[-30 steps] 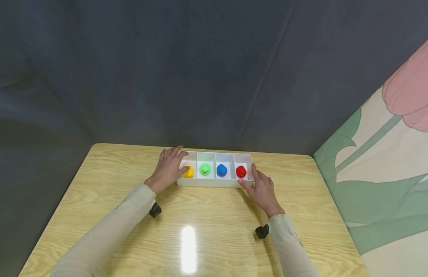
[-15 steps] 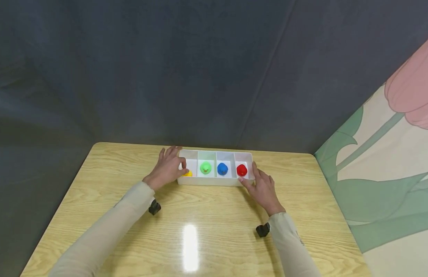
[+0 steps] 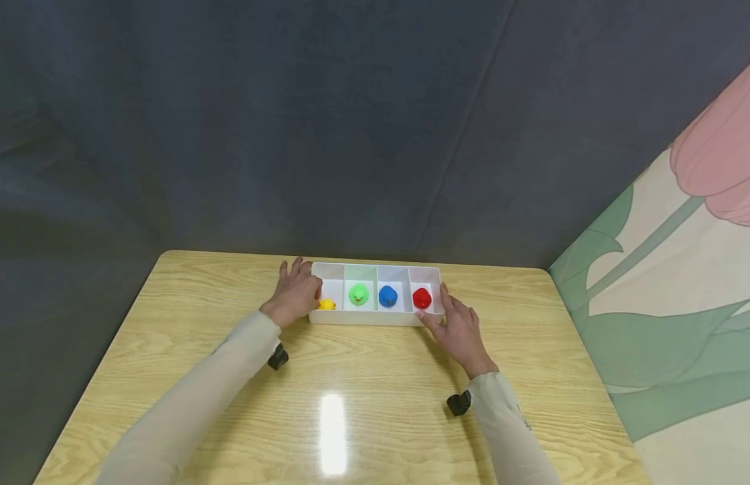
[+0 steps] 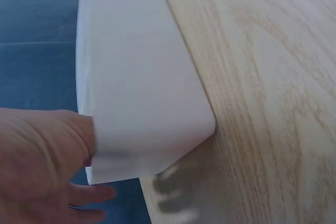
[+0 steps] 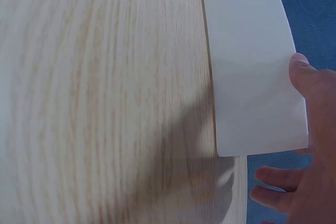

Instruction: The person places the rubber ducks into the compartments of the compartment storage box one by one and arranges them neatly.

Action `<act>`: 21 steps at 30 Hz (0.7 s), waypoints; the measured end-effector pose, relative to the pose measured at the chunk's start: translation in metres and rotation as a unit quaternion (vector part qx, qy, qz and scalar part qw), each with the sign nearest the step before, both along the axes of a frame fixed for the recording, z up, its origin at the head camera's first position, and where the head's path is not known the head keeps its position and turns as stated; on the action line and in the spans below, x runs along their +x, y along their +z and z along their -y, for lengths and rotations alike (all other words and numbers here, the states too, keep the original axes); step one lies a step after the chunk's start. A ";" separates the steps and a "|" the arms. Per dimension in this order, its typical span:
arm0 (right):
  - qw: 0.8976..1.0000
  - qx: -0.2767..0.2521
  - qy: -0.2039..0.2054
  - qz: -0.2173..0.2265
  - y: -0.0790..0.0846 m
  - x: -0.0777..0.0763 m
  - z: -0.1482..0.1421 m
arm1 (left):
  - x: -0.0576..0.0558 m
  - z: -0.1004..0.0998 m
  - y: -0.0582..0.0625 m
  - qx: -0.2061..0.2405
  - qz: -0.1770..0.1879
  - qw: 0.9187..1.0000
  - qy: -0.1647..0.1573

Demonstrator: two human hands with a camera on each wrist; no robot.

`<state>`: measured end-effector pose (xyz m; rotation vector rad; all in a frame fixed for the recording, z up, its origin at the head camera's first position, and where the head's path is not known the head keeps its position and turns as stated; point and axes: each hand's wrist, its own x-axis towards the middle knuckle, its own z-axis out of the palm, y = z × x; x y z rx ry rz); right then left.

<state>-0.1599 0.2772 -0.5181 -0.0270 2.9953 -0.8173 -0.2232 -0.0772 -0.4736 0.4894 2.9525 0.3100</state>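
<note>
A white tray (image 3: 362, 319) with a row of compartments lies near the table's far edge. Small rubber ducks sit one to a compartment: yellow (image 3: 327, 304), green (image 3: 359, 294), blue (image 3: 388, 296) and red (image 3: 422, 298). My left hand (image 3: 294, 294) reaches over the tray's left end, fingers bent beside the yellow duck. In the left wrist view its leading fingertips are hidden behind the tray wall, while other fingers stay outside. My right hand (image 3: 462, 335) holds the right front corner, its thumb (image 5: 300, 72) on the front rim and its index finger along the end wall.
The wood-grain table (image 3: 387, 391) carries a bright light reflection (image 3: 333, 434) near its front. A dark curtain (image 3: 326, 135) hangs right behind the far edge. Flower-patterned cloth (image 3: 672, 323) covers the right side. Small black wrist cameras (image 3: 278, 356) sit under both cuffs.
My left hand's fingers dipped toward the yellow duck, then drew slightly left, with the wrist turning. The duck now lies lower at the compartment's front, facing right. The right hand stays in place.
</note>
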 end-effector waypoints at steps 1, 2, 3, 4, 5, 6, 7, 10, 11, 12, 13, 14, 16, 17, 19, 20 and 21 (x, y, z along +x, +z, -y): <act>1.000 0.000 0.001 0.000 -0.001 0.000 0.000 | -0.001 -0.001 -0.002 -0.002 -0.007 1.000 0.000; 1.000 -0.001 0.002 -0.001 -0.001 0.000 0.000 | -0.001 -0.001 -0.003 0.001 -0.014 1.000 0.002; 1.000 -0.002 0.003 -0.003 -0.001 0.000 0.000 | -0.001 -0.002 -0.004 0.003 -0.022 1.000 0.004; 1.000 -0.001 0.005 -0.004 -0.002 0.000 0.000 | -0.001 -0.002 -0.004 0.008 -0.029 1.000 0.006; 1.000 -0.002 0.005 -0.004 -0.002 0.000 0.000 | 0.000 -0.002 -0.004 0.014 -0.035 0.999 0.008; 1.000 0.000 0.006 -0.007 -0.001 0.000 0.000 | 0.001 -0.001 -0.003 0.018 -0.041 0.999 0.009; 1.000 -0.001 0.006 -0.009 -0.001 0.000 -0.001 | 0.002 -0.001 -0.002 0.022 -0.046 0.999 0.009; 1.000 0.001 0.005 -0.017 0.000 0.000 -0.002 | 0.004 -0.003 0.004 0.030 -0.047 0.998 0.001; 1.000 0.001 0.005 -0.019 0.000 0.001 -0.002 | 0.004 -0.004 0.005 0.028 -0.046 0.999 -0.003; 1.000 -0.001 0.005 -0.021 0.000 0.001 -0.002 | 0.004 -0.005 0.006 0.024 -0.044 0.999 -0.006; 1.000 -0.002 0.006 -0.022 0.000 0.000 -0.003 | 0.004 -0.006 0.007 0.019 -0.040 0.999 -0.008; 1.000 -0.002 0.006 -0.022 0.000 0.000 -0.003 | 0.004 -0.006 0.007 0.014 -0.034 0.999 -0.010; 1.000 -0.005 0.006 -0.019 -0.002 0.000 -0.002 | 0.003 -0.007 0.006 0.003 -0.029 1.000 -0.011; 1.000 -0.005 0.006 -0.017 -0.002 0.000 -0.002 | 0.003 -0.008 0.005 -0.002 -0.028 1.000 -0.013; 1.000 -0.005 0.005 -0.014 -0.004 -0.001 -0.001 | 0.002 -0.009 0.004 -0.007 -0.022 1.000 -0.013; 1.000 -0.006 0.004 -0.012 -0.004 -0.001 -0.001 | 0.001 -0.009 0.004 -0.007 -0.021 1.000 -0.014; 1.000 -0.006 0.004 -0.011 -0.003 -0.001 -0.001 | 0.001 -0.010 0.004 -0.007 -0.019 1.000 -0.016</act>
